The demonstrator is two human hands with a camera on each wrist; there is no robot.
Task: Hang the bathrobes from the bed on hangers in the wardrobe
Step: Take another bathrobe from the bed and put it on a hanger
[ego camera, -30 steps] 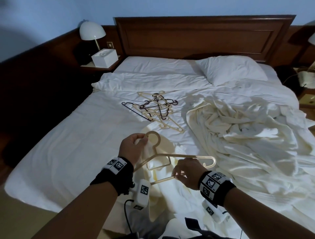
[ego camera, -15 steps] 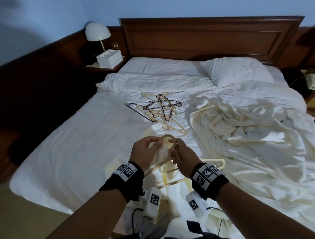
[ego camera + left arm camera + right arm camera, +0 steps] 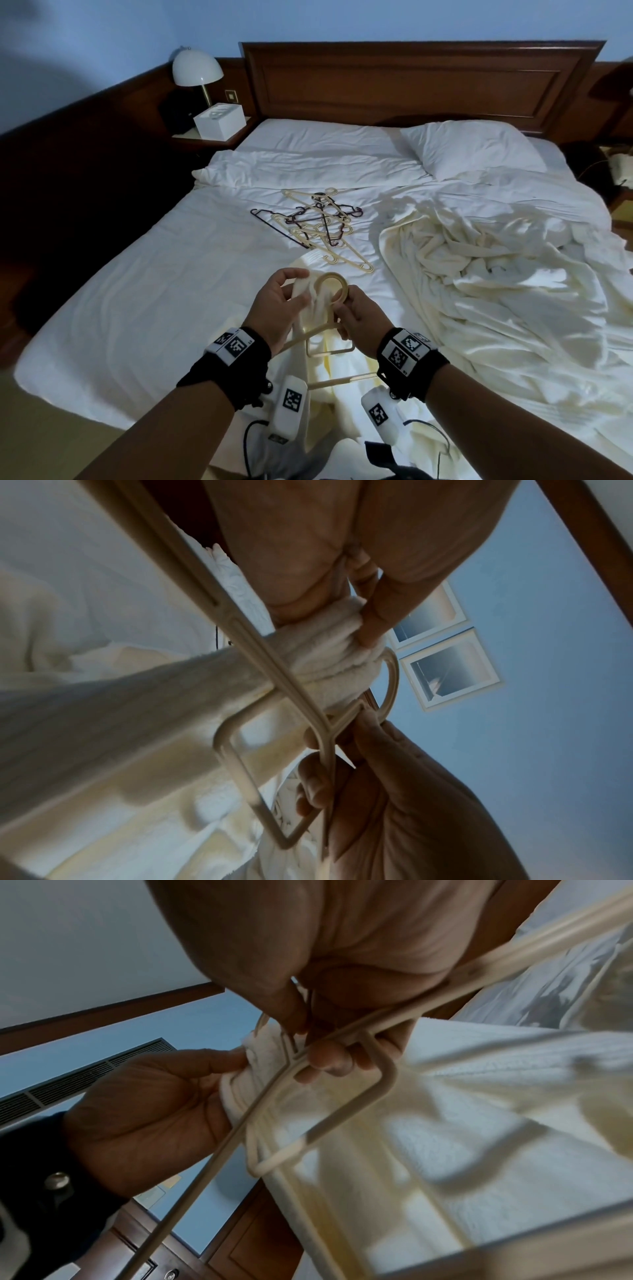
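Observation:
A cream bathrobe (image 3: 310,294) is bunched at its collar in my left hand (image 3: 291,291), which grips the folds (image 3: 335,653) against a beige plastic hanger (image 3: 330,284). My right hand (image 3: 346,308) holds the hanger at its neck just under the round hook, with its fingers (image 3: 325,1056) curled round the bar. The two hands touch, above the near edge of the bed (image 3: 137,291). Most of the robe (image 3: 479,1096) hangs down below the hanger's shoulders (image 3: 240,631). The wardrobe is out of view.
Several loose hangers, beige and dark (image 3: 318,222), lie in a pile mid-bed. More cream cloth (image 3: 479,260) is heaped on the right half. A pillow (image 3: 472,150) sits by the headboard. A lamp (image 3: 197,68) and a white box (image 3: 219,121) stand on the left nightstand.
My right hand left the hanger's lower bar and rose to the neck under the hook. My left hand now bunches the robe's collar there, and the hands have come together.

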